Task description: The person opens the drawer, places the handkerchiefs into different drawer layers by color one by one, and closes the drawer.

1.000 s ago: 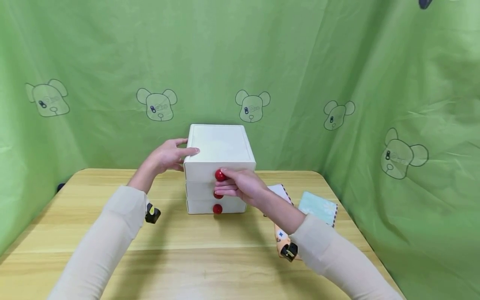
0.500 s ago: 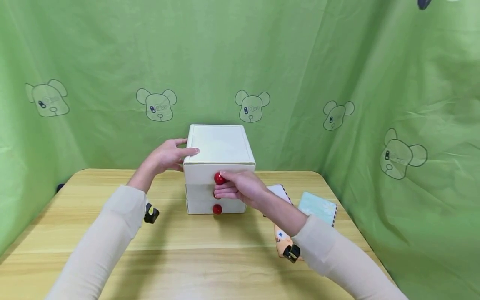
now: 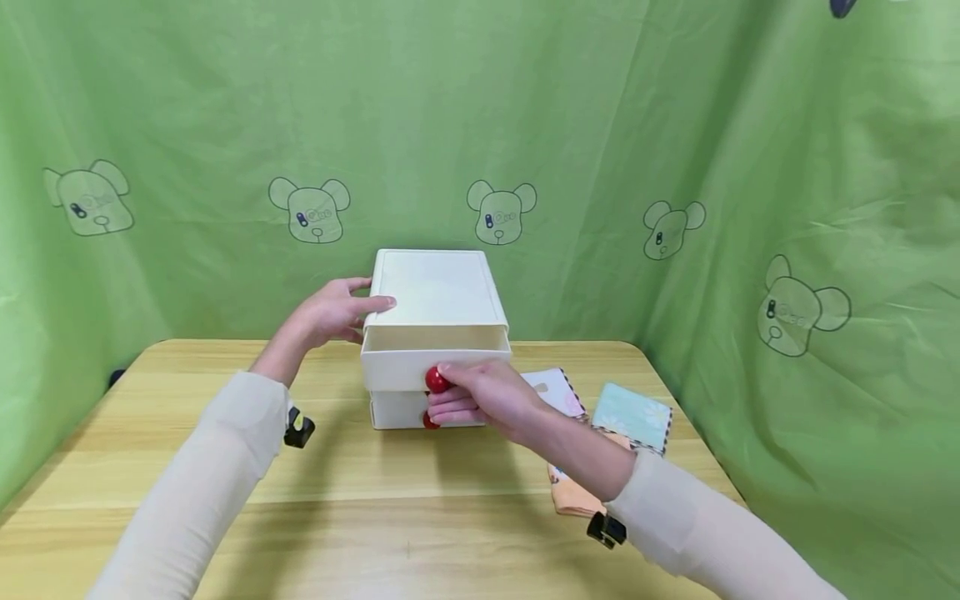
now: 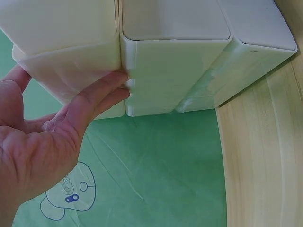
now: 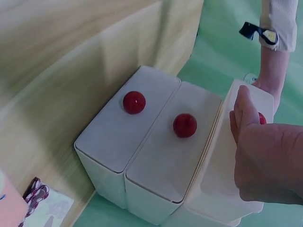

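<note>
The green fabric curtain (image 3: 570, 100) is printed with outlined, round-eared animal heads (image 3: 315, 219). Small outlined lettering (image 3: 506, 217) inside several of them seems to begin with a capital Q; the remaining letters are too faint to read surely. Beside it sits a dark blue oval mark (image 4: 72, 198) with two round spots.

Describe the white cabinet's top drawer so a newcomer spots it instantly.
On the wooden table stands a white three-drawer cabinet. Its top drawer is the one whose red knob the right hand pinches. It alone is pulled partly out; the middle drawer and bottom drawer beneath sit shut.
</note>
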`<state>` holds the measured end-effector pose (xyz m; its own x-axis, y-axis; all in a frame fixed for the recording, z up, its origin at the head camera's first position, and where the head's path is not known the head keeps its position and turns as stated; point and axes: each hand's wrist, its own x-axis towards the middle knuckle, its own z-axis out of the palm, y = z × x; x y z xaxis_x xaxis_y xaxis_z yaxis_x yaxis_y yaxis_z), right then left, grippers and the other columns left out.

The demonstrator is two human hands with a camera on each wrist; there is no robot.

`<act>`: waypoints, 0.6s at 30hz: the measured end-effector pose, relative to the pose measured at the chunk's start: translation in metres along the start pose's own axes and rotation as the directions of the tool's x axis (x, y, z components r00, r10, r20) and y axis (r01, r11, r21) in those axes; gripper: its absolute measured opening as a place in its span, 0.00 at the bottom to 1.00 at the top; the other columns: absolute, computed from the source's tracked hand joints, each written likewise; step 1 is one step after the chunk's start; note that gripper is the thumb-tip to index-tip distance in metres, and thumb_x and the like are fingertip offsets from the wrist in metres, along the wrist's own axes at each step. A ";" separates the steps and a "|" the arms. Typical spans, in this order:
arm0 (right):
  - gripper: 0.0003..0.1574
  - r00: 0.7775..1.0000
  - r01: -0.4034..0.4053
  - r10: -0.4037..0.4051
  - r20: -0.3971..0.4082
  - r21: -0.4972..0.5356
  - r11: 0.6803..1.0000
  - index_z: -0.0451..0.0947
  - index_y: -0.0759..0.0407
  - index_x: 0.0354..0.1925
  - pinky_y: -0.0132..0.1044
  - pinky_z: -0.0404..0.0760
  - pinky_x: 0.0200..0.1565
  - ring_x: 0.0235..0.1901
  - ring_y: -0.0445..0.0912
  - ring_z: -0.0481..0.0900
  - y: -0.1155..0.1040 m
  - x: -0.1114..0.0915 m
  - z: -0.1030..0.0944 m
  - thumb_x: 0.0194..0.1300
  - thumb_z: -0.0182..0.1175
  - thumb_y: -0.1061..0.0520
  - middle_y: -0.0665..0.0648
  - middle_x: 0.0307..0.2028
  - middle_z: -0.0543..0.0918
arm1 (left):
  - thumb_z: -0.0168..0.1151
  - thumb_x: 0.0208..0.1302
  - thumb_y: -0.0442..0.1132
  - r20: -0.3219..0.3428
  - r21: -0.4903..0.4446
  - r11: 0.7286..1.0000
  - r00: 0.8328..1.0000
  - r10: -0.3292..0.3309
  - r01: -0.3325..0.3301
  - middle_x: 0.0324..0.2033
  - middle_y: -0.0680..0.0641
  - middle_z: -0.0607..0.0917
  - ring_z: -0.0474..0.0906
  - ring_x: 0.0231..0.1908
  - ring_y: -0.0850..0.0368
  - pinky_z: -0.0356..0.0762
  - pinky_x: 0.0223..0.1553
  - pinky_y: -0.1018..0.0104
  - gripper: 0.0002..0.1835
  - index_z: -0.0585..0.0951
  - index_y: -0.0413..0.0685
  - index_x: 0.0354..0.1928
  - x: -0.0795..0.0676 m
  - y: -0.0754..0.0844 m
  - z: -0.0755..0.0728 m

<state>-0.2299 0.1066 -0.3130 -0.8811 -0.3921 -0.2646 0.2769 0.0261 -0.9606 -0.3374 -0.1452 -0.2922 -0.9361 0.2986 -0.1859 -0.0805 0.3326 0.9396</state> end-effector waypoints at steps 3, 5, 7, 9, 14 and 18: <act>0.21 1.000 0.006 -0.006 0.011 0.007 1.000 0.76 0.71 0.51 0.45 0.84 0.46 0.45 0.62 0.82 0.002 -0.007 0.002 0.70 0.54 0.54 0.68 0.39 0.84 | 0.64 0.62 0.50 -0.003 0.007 1.000 1.000 -0.005 0.005 0.57 0.35 0.74 0.78 0.49 0.40 0.84 0.45 0.54 0.49 0.44 0.49 0.75 0.001 0.000 0.000; 0.22 1.000 0.009 -0.009 0.016 0.007 1.000 0.76 0.71 0.51 0.45 0.84 0.46 0.44 0.61 0.83 0.004 -0.011 0.004 0.70 0.55 0.54 0.69 0.38 0.84 | 0.64 0.61 0.50 -0.005 0.007 1.000 1.000 -0.007 0.007 0.57 0.35 0.74 0.78 0.49 0.40 0.84 0.45 0.54 0.49 0.44 0.49 0.75 0.001 -0.001 -0.001; 0.22 1.000 0.015 -0.015 0.023 0.004 1.000 0.76 0.72 0.51 0.45 0.84 0.46 0.42 0.60 0.84 0.006 -0.015 0.005 0.70 0.55 0.54 0.69 0.38 0.84 | 0.64 0.61 0.50 -0.003 0.003 1.000 1.000 -0.008 0.008 0.57 0.35 0.74 0.78 0.49 0.40 0.84 0.45 0.54 0.49 0.44 0.49 0.75 0.001 -0.001 -0.001; 0.22 0.999 0.020 -0.020 0.030 0.001 1.000 0.76 0.72 0.51 0.45 0.84 0.46 0.40 0.58 0.85 0.007 -0.019 0.005 0.69 0.55 0.54 0.68 0.38 0.84 | 0.64 0.61 0.50 -0.002 0.000 1.000 1.000 -0.010 0.010 0.57 0.35 0.74 0.78 0.50 0.39 0.84 0.44 0.54 0.49 0.44 0.49 0.75 0.000 -0.001 -0.001; 0.23 0.998 0.029 -0.029 0.049 -0.001 1.000 0.76 0.72 0.51 0.45 0.84 0.47 0.40 0.57 0.85 0.010 -0.029 0.007 0.69 0.56 0.53 0.68 0.39 0.84 | 0.64 0.62 0.49 -0.001 0.007 1.000 1.000 -0.007 0.007 0.59 0.35 0.73 0.77 0.51 0.39 0.84 0.44 0.54 0.49 0.44 0.49 0.75 -0.001 0.000 0.000; 0.24 0.998 0.035 -0.035 0.061 0.002 0.999 0.76 0.73 0.51 0.44 0.84 0.47 0.40 0.56 0.85 0.013 -0.036 0.008 0.69 0.56 0.53 0.69 0.39 0.84 | 0.64 0.62 0.49 -0.005 0.017 1.000 1.000 -0.001 0.001 0.59 0.35 0.72 0.77 0.52 0.38 0.84 0.44 0.54 0.49 0.44 0.49 0.75 0.000 0.001 0.000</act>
<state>-0.1916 0.1132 -0.3151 -0.8649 -0.4485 -0.2253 0.2470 0.0103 -0.9690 -0.3372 -0.1453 -0.2911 -0.9376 0.2938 -0.1859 -0.0762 0.3479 0.9344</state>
